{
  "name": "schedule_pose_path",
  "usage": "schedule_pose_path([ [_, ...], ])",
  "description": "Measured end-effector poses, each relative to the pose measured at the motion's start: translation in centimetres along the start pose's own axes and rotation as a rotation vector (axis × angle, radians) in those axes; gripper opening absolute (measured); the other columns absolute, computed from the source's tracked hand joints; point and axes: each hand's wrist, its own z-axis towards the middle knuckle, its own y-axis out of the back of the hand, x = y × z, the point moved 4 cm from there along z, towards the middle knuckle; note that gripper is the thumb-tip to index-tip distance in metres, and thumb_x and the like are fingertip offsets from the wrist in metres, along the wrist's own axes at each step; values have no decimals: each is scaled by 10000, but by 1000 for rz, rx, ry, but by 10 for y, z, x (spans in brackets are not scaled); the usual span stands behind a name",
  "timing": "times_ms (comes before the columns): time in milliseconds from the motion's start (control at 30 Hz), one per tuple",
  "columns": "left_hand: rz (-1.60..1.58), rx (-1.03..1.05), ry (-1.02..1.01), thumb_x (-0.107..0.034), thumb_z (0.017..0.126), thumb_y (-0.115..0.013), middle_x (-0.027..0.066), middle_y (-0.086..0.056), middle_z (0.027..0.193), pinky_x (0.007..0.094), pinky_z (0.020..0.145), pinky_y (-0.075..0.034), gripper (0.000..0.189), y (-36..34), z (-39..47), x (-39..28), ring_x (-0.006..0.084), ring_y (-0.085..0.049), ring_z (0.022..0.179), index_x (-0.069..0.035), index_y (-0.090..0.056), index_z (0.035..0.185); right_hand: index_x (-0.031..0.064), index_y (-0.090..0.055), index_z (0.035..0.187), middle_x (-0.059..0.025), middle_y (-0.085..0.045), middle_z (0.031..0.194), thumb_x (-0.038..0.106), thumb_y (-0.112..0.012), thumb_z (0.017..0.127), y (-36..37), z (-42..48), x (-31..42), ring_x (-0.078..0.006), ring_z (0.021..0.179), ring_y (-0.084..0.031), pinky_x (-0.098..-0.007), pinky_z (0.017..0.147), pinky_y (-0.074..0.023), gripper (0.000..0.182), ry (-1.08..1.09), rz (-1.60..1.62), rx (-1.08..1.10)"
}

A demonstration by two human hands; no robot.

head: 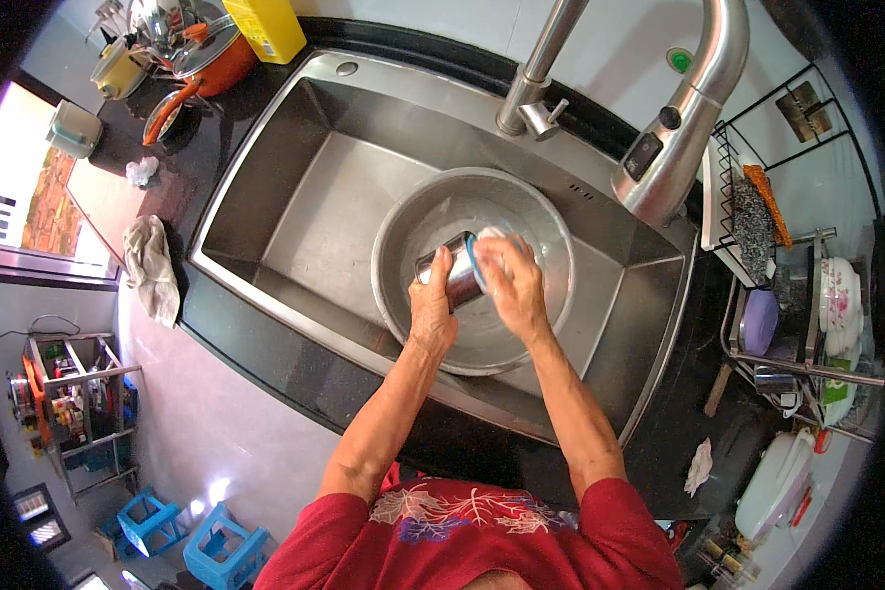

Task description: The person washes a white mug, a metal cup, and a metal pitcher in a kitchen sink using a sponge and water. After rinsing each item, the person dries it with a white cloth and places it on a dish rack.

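Note:
Tilted over the metal basin [389, 310], a shiny metal cup [463, 286] is gripped in my left hand [434, 302], thumb along its side. Against the cup's upper right end, my right hand [518, 287] presses a white and blue cloth or pad [479, 259]; motion blurs its fingers. The basin rests in a stainless steel sink [346, 199], right of its middle, and seems to hold some water.
A steel faucet [664, 155] arches over the sink's right rear. On the left counter are an orange pan [221, 63], a yellow container [269, 29] and a grey rag [150, 265]. A dish rack [804, 361] with bowls stands right.

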Motion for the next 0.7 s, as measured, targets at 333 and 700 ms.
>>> schedule_pose_path([
  [333, 325, 38, -55, -470, 887, -516, -6, -581, 727, 264, 620, -419, 450, 10, 5, 2, 82, -511, 667, -52, -631, 770, 160, -627, 814, -39, -572, 931, 162, -624, 741, -17, 12, 29, -278, 817, -494, -383, 684, -441, 73, 362, -472, 56],
  [700, -10, 33, 61, -444, 843, -606, 53, -611, 871, 304, 655, -483, 423, 15, 12, 5, 154, -594, 744, -34, -599, 945, 59, -586, 1074, -110, -581, 1122, 119, -487, 896, -6, 2, -8, -260, 1073, -475, -354, 937, -359, 212, -76, 49, -20],
])
